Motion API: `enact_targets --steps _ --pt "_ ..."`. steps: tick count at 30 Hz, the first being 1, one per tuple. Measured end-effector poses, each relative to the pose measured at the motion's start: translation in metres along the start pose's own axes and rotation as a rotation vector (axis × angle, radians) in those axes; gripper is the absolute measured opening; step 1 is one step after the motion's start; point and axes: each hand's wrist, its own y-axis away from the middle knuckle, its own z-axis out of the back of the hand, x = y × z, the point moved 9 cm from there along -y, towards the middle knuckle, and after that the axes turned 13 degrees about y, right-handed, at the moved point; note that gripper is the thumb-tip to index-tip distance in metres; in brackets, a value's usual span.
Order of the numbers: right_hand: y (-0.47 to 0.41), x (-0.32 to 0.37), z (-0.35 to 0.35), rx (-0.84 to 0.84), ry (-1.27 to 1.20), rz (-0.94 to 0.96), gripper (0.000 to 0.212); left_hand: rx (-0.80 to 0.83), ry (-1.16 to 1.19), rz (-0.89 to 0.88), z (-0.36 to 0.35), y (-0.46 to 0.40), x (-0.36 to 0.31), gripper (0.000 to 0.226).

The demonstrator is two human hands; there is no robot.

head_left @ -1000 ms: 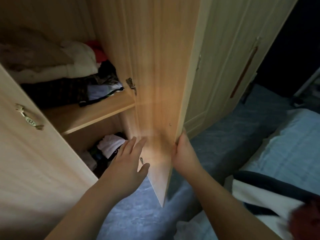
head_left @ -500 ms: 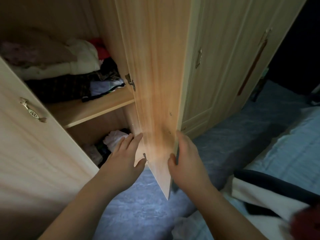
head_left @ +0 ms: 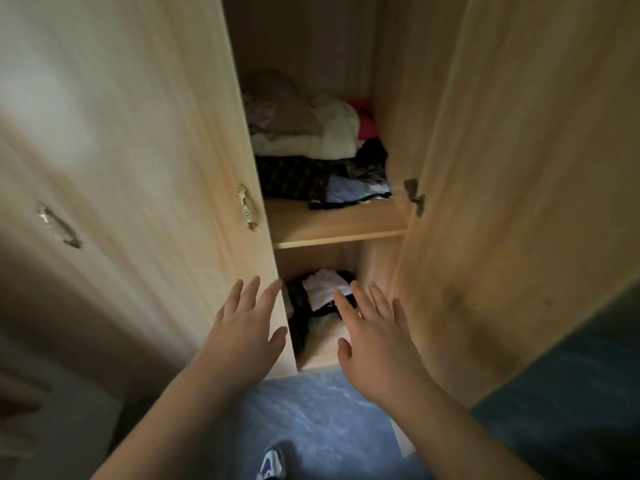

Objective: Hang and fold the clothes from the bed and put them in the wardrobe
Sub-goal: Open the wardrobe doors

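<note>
The light wooden wardrobe [head_left: 332, 223] stands in front of me with its right door [head_left: 502, 202] swung open. A pile of folded clothes [head_left: 311, 147] in cream, brown, red and dark cloth lies on the upper shelf. More clothes [head_left: 322, 292], white and dark, sit in the lower compartment. My left hand [head_left: 246, 327] is spread flat by the edge of the closed left door [head_left: 156, 202]. My right hand [head_left: 374, 334] is spread in front of the lower compartment, beside the open door, holding nothing. The bed is out of view.
Two brass handles [head_left: 246, 206] [head_left: 59, 225] sit on the closed doors at left. A hinge [head_left: 415, 199] sticks out on the open door's inner side. Blue carpet [head_left: 322, 420] covers the floor below, with my shoe [head_left: 272, 462] near the bottom edge.
The view has turned left to face the wardrobe, and the bed has left the frame. My right hand has let go of the door edge, which has swung wider open; both hands now hover spread.
</note>
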Motion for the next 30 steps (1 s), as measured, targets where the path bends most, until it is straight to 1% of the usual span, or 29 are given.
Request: enact_targets --steps 5,8,11,13,16,17,19,20,22,24,26,30 --pt "-0.066 0.039 -0.01 0.058 0.052 0.073 0.07 -0.068 0.026 0.039 0.026 -0.048 0.056 0.071" --pt "-0.105 0.049 -0.016 0.106 0.058 0.047 0.07 -0.105 0.099 0.023 0.045 -0.091 0.083 0.071" --pt "-0.141 0.053 -0.022 0.158 0.067 0.006 0.071 -0.161 0.18 -0.029 0.062 -0.141 0.097 0.069" --pt "-0.161 0.055 -0.025 0.176 0.067 -0.024 0.071 -0.184 0.344 -0.063 0.063 -0.175 0.101 0.063" --pt "-0.183 0.057 -0.032 0.193 0.038 -0.074 0.071 -0.211 0.745 -0.028 0.052 -0.216 0.109 0.046" --pt "-0.187 0.058 -0.036 0.207 0.03 -0.086 0.071 -0.223 0.835 -0.022 0.048 -0.224 0.11 0.043" --pt "-0.193 0.058 -0.04 0.222 0.023 -0.105 0.072 -0.262 0.93 -0.009 0.043 -0.23 0.112 0.036" --pt "-0.193 0.057 -0.04 0.223 0.024 -0.112 0.071 -0.277 0.95 -0.009 0.043 -0.23 0.113 0.034" --pt "-0.19 0.056 -0.038 0.225 0.027 -0.122 0.07 -0.25 0.946 -0.021 0.041 -0.226 0.113 0.037" --pt "-0.181 0.058 -0.036 0.231 0.036 -0.124 0.07 -0.218 0.906 -0.025 0.043 -0.217 0.111 0.041" --pt "-0.167 0.062 -0.032 0.231 0.038 -0.12 0.071 -0.231 0.859 -0.003 0.047 -0.205 0.107 0.041" --pt "-0.122 0.075 -0.017 0.19 0.03 -0.073 0.072 -0.258 0.77 0.07 0.046 -0.15 0.097 0.043"
